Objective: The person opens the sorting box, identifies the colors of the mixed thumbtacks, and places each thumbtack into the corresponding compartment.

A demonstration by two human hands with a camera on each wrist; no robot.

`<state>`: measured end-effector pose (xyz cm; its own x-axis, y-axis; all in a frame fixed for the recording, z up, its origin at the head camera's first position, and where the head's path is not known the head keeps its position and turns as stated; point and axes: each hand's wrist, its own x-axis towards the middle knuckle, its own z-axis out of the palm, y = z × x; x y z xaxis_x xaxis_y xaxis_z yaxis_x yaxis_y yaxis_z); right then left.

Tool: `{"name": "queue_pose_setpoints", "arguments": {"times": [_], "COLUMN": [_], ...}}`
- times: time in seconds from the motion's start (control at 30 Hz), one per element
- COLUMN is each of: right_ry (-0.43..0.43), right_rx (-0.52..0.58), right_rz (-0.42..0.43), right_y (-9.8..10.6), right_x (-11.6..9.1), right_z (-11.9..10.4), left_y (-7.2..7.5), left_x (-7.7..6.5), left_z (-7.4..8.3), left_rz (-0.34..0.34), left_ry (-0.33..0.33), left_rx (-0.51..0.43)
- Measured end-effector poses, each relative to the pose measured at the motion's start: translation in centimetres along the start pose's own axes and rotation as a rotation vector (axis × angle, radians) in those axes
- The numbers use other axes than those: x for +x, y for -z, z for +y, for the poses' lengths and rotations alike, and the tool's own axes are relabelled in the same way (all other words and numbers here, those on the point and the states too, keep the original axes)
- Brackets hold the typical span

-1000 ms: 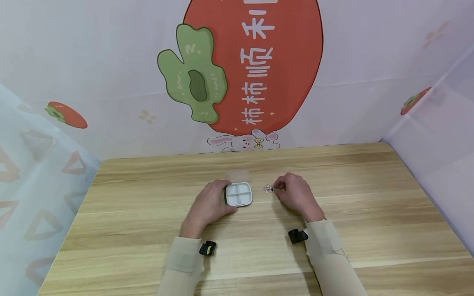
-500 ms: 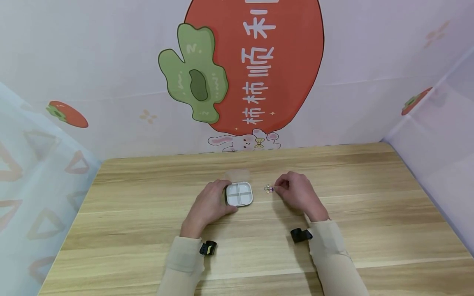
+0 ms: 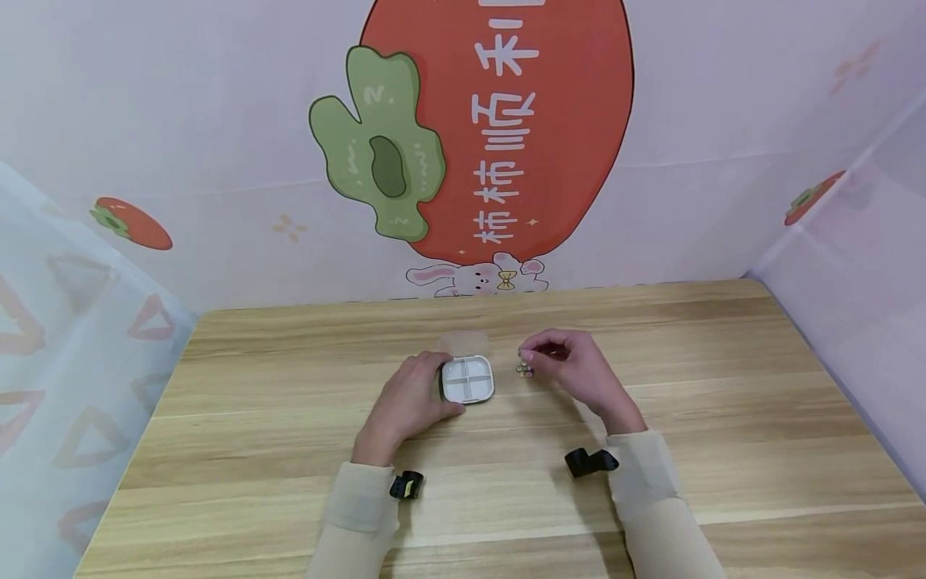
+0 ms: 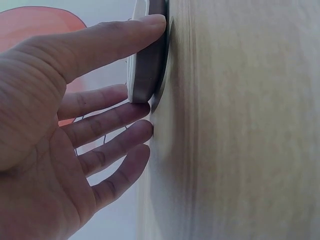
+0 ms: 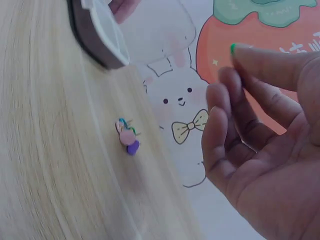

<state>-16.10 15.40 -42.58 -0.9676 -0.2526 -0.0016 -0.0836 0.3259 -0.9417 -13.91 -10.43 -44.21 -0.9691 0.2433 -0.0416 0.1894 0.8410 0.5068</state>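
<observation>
A small white pill box [image 3: 467, 379] with several compartments stands with its see-through lid [image 3: 465, 343] folded back. My left hand [image 3: 411, 400] grips its left side, thumb at the near edge and fingers at the far edge. In the left wrist view the thumb [image 4: 115, 40] presses on the box's dark outer side [image 4: 150, 70]. To the box's right lies a small cluster of coloured stud earrings [image 5: 128, 137], one pink and one purple among them, with thin posts. My right hand [image 3: 571, 366] is raised over them, pinching a small green stud earring [image 5: 233, 48], mostly hidden by the fingertips.
Both hands work above a wooden table [image 3: 289, 450]. A printed cloth [image 3: 239, 145] backs the far edge, and more cloth hangs at both sides. Black wrist cameras [image 3: 589, 461] are strapped at the sleeves.
My right hand has lifted from the table by the earrings and shifted slightly left, a green stud earring now in its fingertips. My left hand has stayed on the pill box.
</observation>
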Motion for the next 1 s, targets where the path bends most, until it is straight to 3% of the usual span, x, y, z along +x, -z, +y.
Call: {"name": "queue_pose_setpoints", "arguments": {"times": [0.17,0.3,1.0], "right_ry": [0.006,0.008,-0.025], "right_rx": [0.178,0.248,0.222], "right_rz": [-0.017,-0.024,-0.043], "right_y": [0.1,0.2,-1.1], "right_x": [-0.2,-0.3,0.0], "right_z": [-0.4,-0.5,-0.5], "left_y": [-0.1,-0.2,-0.6], "left_x": [0.1,0.1,0.1], "left_z": [0.1,0.1,0.2], "left_rz": [0.002,0.008,0.018], "left_ry": [-0.001,-0.013,-0.020], "left_rx": [0.016,0.029,0.011]}}
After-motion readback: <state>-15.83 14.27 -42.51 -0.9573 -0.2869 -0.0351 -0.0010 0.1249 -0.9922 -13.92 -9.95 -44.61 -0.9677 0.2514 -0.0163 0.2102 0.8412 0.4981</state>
